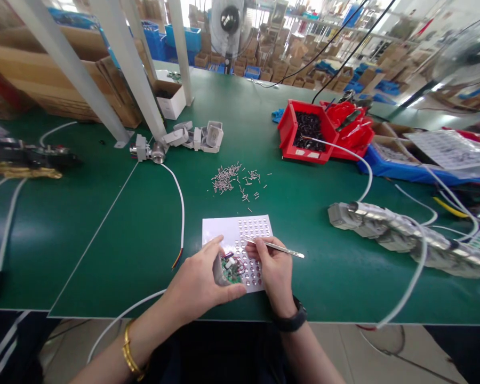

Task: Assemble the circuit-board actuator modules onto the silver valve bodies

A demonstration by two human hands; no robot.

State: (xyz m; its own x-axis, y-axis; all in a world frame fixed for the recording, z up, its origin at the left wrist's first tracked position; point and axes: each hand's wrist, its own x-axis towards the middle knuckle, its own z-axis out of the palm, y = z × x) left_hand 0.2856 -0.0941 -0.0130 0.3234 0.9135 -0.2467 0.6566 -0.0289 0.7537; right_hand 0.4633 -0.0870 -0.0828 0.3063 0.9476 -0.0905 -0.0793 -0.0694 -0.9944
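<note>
Green benchtop [124, 261] underlies a partly bare sheet [220, 226] of clear dots [254, 226], where the left hand [194, 282] grasps an open housing [218, 272], its wired board [232, 270] apparently already seated, the right hand [277, 268] pinches tweezers [288, 250] above remaining dots, and loose fasteners [224, 180] lie beyond.

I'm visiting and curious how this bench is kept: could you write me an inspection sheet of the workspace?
Surface: green tabletop, a thin pale line crossing its left part.
Job's things: grey housing with a circuit board inside; tweezers; white sheet bearing rows of round dots.
Clutter: loose screw-like metal pieces beyond the sheet; red bin of small dark parts, farther right.
Hands: left hand holds the housing; right hand holds the tweezers over the sheet.
Cables: white cable left of the sheet, coloured wire ends showing; another crosses the front edge.
Surroundings: fan beyond the table; background boxes blurred.
</note>
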